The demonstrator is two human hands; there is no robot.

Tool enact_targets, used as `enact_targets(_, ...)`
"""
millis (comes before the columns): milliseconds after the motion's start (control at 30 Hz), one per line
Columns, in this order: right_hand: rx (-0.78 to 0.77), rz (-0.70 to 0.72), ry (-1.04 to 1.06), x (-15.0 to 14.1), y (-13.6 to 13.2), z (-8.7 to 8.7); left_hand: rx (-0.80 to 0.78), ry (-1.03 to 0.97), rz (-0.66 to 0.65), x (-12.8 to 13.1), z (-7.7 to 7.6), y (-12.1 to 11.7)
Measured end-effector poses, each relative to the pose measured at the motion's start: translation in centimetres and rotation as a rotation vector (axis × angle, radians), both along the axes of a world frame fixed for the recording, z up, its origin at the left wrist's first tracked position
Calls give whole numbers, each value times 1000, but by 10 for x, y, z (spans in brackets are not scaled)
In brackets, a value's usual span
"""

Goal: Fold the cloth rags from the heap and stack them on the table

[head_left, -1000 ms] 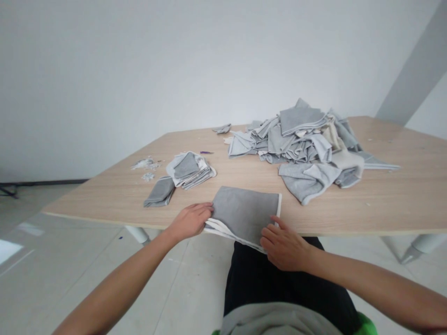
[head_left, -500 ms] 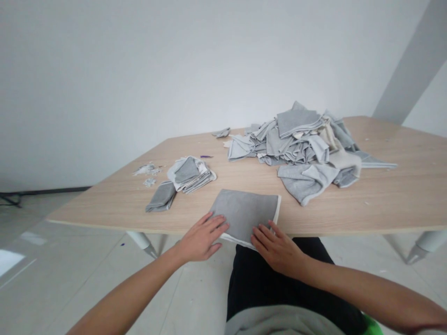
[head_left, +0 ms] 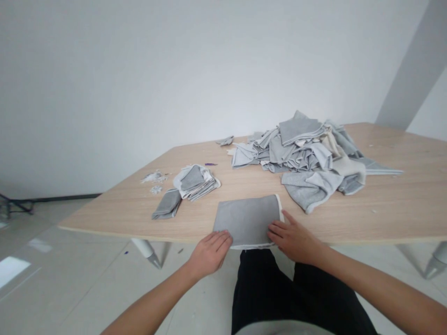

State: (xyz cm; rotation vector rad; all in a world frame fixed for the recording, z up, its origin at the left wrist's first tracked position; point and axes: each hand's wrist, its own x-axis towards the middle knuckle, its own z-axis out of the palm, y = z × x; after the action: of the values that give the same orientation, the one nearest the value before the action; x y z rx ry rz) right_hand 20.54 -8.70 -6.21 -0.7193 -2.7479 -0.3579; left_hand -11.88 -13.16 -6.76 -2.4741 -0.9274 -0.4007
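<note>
A folded grey cloth (head_left: 247,221) with white edging lies at the table's front edge, its near side reaching slightly past the wood. My left hand (head_left: 211,249) grips the near left corner, fingers together on top and thumb out of sight. At the right edge, my right hand (head_left: 295,237) holds the near corner, fingertips over the grey face and index finger along the white border; its thumb is hidden. The cloth looks flat and squared between both hands.
A large heap of grey and beige cloths (head_left: 300,144) covers the back right of the table (head_left: 391,209). To the left are a small stack of cloths (head_left: 195,181), a folded dark-grey cloth (head_left: 168,203), pale scraps (head_left: 154,177) and a thin purple tool (head_left: 211,164).
Both hands have shifted along the cloth; the left went from its left side, across the top, to the near corner. The near edge, loose and wavy before, now lies straighter.
</note>
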Motion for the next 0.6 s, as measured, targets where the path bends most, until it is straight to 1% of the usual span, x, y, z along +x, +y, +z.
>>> enact_targets(67, -35, -8, 0, 3, 4, 3, 31, -16, -33, 5, 0, -7)
enact_targets(133, -77, -19, 19, 7, 10, 6, 11, -22, -44, 14, 2, -15)
enact_targets(167, -104, -18, 27, 10, 14, 7, -17, -24, -29, 19, 3, -17)
enact_targets(267, -189, -10, 28, 17, 32, 15, -112, 6, 67, 30, 7, -18)
enact_targets(367, -223, -70, 3, 14, 51, 27, -108, 58, 112, 36, 8, -13)
enact_targets(467, -144, -159, 2, -8, 60, 37, -50, 69, 147, 49, 5, -12)
enact_targets(533, -96, -201, 56, -31, 62, 39, -27, 76, 178, 67, 1, -15)
enact_targets(600, -152, -211, 99, -55, 63, 35, 5, 74, 205, 90, -5, -20)
